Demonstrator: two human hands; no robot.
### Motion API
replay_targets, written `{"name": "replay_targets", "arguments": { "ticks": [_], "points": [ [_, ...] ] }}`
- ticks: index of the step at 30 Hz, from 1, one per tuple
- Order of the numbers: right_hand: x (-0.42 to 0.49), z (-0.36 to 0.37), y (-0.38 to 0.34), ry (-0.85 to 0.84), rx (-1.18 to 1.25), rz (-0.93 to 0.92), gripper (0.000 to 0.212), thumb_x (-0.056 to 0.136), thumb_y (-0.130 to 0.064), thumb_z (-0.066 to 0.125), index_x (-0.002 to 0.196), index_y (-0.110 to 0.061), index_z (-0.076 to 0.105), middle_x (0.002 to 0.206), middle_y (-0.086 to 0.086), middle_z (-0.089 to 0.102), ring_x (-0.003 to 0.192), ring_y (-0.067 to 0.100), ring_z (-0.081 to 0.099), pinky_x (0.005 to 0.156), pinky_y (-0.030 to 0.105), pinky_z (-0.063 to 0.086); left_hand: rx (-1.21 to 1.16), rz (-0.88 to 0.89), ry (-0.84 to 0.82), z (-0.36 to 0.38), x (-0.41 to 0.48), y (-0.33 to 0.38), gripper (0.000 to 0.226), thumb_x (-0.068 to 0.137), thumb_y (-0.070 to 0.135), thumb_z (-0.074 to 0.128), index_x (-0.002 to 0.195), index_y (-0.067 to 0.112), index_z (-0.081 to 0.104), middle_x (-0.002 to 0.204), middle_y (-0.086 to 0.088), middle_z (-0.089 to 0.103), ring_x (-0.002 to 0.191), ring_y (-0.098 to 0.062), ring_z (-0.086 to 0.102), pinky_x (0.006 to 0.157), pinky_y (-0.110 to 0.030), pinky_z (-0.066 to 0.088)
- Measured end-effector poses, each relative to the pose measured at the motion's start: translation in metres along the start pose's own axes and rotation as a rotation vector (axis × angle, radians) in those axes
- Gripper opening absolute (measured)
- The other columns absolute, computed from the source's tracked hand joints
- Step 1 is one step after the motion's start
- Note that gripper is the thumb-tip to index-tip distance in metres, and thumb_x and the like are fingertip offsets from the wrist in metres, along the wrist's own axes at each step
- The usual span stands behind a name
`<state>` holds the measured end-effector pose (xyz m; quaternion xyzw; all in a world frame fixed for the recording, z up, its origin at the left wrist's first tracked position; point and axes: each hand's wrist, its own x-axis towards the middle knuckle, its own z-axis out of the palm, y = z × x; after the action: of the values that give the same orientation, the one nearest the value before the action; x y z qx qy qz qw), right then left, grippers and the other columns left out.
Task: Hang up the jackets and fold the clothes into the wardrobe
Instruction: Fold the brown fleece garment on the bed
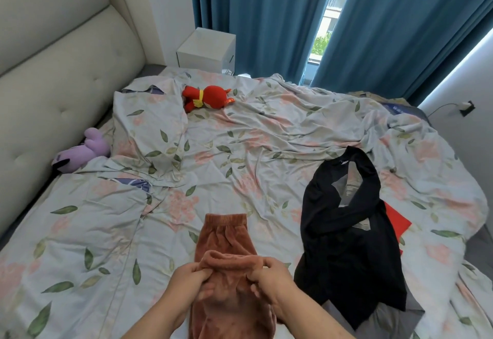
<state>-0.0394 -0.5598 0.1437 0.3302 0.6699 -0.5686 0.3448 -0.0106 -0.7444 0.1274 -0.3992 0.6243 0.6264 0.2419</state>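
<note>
Rust trousers [226,237] | your left hand [186,277] and right hand [272,276] both pinch the folded edge | risk: uneven pull, slippery fleece skews your fold

Lower legs of brown fleece trousers [226,240] cut off by bottom edge. Red item [398,222] mostly hidden under black garment [344,253] — type unclear. Purple plush [88,149] part-hidden behind pillow [149,130]. Wall plug [467,105] — too small to identify.
</note>
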Motion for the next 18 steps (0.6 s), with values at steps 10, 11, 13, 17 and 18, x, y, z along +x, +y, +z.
{"name": "replay_targets", "arguments": {
  "ticks": [10,11,13,17,18],
  "points": [
    [0.149,0.045,-0.029,-0.027,0.09,-0.1,0.029,0.088,0.012,0.053,0.091,-0.016,0.062,0.085,0.005,0.068,0.085,0.023,0.066,0.079,0.036,0.057,-0.229,0.016,0.037,0.021,0.155,0.015,0.015,0.097,-0.001,0.053,0.102,0.0,0.068,0.098,-0.019,0.072,0.082,-0.02,0.071,0.069,-0.027,0.061],
    [0.167,0.049,-0.028,-0.025,0.115,-0.096,0.029,0.087,0.012,0.052,0.089,-0.015,0.061,0.083,0.006,0.065,0.084,0.025,0.063,0.077,0.036,0.054,-0.241,0.013,0.026,0.023,0.175,0.014,0.015,0.097,0.0,0.053,0.103,0.002,0.067,0.098,-0.015,0.071,0.084,-0.019,0.069,0.072,-0.025,0.061],
    [0.207,0.056,-0.021,-0.029,0.14,-0.082,0.027,0.084,0.012,0.053,0.094,-0.012,0.06,0.088,0.009,0.062,0.085,0.026,0.063,0.078,0.036,0.053,-0.205,0.008,0.04,0.026,0.215,0.01,0.013,0.097,0.003,0.055,0.099,0.005,0.067,0.09,-0.008,0.07,0.078,-0.014,0.067,0.067,-0.021,0.058],
    [0.265,0.059,0.003,-0.07,0.094,-0.053,0.034,0.082,0.01,0.058,0.107,-0.013,0.06,0.101,0.008,0.065,0.092,0.021,0.066,0.085,0.035,0.058,-0.045,0.012,0.064,0.028,0.273,-0.003,0.017,0.096,0.002,0.052,0.086,0.009,0.063,0.074,-0.007,0.062,0.056,-0.009,0.056,0.049,-0.015,0.046],
    [0.271,0.059,0.006,-0.077,0.082,-0.057,0.035,0.083,0.009,0.059,0.109,-0.015,0.059,0.102,0.007,0.065,0.093,0.02,0.066,0.085,0.036,0.058,-0.02,0.022,0.063,0.028,0.28,-0.006,0.015,0.097,0.001,0.051,0.092,0.01,0.063,0.078,-0.006,0.062,0.057,-0.008,0.056,0.05,-0.015,0.047]
  ]
}}
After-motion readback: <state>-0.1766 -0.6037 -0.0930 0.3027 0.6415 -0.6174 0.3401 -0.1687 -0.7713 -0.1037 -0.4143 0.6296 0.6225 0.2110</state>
